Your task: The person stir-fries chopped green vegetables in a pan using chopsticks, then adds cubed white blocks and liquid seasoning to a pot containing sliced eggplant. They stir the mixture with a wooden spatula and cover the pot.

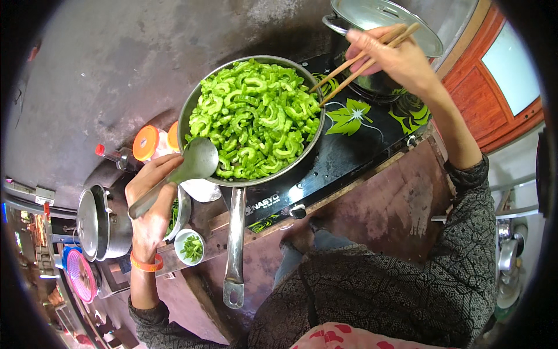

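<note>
A wide steel frying pan (237, 232) sits on the black gas stove (349, 142), heaped with sliced green bitter melon (256, 116). My left hand (152, 186) grips the handle of a large metal spoon (200, 158), whose bowl rests at the pan's lower left edge against the slices. An orange band circles my left wrist. At the upper right, my right hand (386, 55) is closed around a pair of wooden chopsticks (372, 61). Their tips reach the pan's right rim, beside the slices. The pan's long handle points toward me.
Left of the pan stand orange-lidded jars (145, 143), a red-capped bottle (119, 157) and a lidded pot (107, 224). A small white bowl of chopped greens (190, 247) sits near the counter edge. A glass-lidded pot (378, 17) occupies the back right, near a wooden door (494, 87).
</note>
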`<state>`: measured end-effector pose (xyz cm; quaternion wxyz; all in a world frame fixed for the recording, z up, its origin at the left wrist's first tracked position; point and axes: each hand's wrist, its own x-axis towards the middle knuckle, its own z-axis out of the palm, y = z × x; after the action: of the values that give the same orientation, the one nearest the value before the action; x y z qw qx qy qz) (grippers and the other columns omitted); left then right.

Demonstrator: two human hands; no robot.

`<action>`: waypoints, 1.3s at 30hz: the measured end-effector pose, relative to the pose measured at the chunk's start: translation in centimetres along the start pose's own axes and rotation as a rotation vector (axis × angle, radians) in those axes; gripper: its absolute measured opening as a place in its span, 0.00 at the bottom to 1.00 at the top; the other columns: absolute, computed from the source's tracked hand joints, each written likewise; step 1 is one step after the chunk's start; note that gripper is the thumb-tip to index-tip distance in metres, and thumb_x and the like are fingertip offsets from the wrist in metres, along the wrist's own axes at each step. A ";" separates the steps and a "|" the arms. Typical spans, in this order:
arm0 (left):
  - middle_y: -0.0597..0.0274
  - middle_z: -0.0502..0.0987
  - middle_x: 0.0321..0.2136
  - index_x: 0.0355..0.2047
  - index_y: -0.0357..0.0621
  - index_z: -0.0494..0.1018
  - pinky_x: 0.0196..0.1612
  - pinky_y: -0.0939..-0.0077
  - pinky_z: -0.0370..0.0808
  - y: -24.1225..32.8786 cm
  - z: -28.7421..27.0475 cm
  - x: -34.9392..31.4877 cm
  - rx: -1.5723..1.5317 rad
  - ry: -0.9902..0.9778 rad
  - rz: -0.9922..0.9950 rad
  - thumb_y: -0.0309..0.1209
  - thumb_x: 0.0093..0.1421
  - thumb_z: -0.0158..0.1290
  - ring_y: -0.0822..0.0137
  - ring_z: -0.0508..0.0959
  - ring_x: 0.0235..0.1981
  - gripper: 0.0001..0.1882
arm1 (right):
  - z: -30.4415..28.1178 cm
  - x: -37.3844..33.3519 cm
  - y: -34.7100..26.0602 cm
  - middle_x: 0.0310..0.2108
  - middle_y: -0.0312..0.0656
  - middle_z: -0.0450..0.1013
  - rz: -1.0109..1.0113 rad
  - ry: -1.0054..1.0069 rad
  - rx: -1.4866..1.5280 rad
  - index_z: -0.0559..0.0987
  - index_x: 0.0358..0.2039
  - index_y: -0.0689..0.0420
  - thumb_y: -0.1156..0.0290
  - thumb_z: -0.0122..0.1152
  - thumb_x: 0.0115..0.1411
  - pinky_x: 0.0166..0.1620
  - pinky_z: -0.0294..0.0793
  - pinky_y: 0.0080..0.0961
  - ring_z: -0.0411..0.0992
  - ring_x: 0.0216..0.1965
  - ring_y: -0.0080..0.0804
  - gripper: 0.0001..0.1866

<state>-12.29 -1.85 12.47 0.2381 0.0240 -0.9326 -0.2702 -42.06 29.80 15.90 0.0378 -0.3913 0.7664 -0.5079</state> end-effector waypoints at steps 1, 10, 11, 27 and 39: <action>0.44 0.81 0.39 0.45 0.24 0.76 0.45 0.70 0.76 0.0 0.3 0.2 0.015 -0.035 -0.041 0.24 0.53 0.48 0.55 0.81 0.38 0.21 | 0.5 0.1 0.6 0.28 0.44 0.81 0.039 0.006 -0.014 0.84 0.33 0.65 0.48 0.62 0.66 0.36 0.83 0.24 0.81 0.30 0.29 0.27; 0.43 0.82 0.44 0.38 0.25 0.77 0.41 0.66 0.81 -2.6 2.9 1.1 0.045 -0.049 0.159 0.25 0.57 0.54 0.53 0.84 0.38 0.12 | 5.7 -0.1 7.9 0.31 0.47 0.81 0.115 0.130 0.328 0.83 0.36 0.68 0.50 0.61 0.67 0.36 0.85 0.24 0.82 0.32 0.31 0.27; 0.44 0.82 0.44 0.37 0.25 0.77 0.41 0.67 0.81 -3.0 3.3 1.0 -0.067 -0.024 0.081 0.25 0.58 0.54 0.54 0.84 0.38 0.12 | 6.1 -0.2 8.4 0.31 0.48 0.81 0.187 0.182 0.366 0.82 0.37 0.68 0.49 0.61 0.67 0.34 0.85 0.24 0.82 0.31 0.31 0.28; 0.36 0.76 0.53 0.40 0.18 0.76 0.55 0.65 0.80 -1.3 1.6 0.5 -0.551 0.034 -0.304 0.26 0.65 0.43 0.55 0.82 0.47 0.18 | 11.3 2.7 2.9 0.23 0.48 0.80 -0.024 0.170 0.480 0.82 0.29 0.70 0.54 0.60 0.68 0.25 0.82 0.23 0.82 0.23 0.32 0.26; 0.37 0.77 0.52 0.50 0.21 0.75 0.58 0.65 0.78 1.2 -1.1 -0.3 -0.487 0.161 -0.381 0.26 0.63 0.44 0.56 0.81 0.48 0.22 | 10.1 4.8 -3.5 0.26 0.44 0.81 -0.330 -0.178 0.363 0.84 0.32 0.66 0.54 0.64 0.66 0.30 0.83 0.22 0.82 0.26 0.29 0.23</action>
<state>-11.41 -1.29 13.76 0.2552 0.1621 -0.7973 -0.5224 -38.81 18.58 15.45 0.0913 -0.5411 0.5823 -0.5998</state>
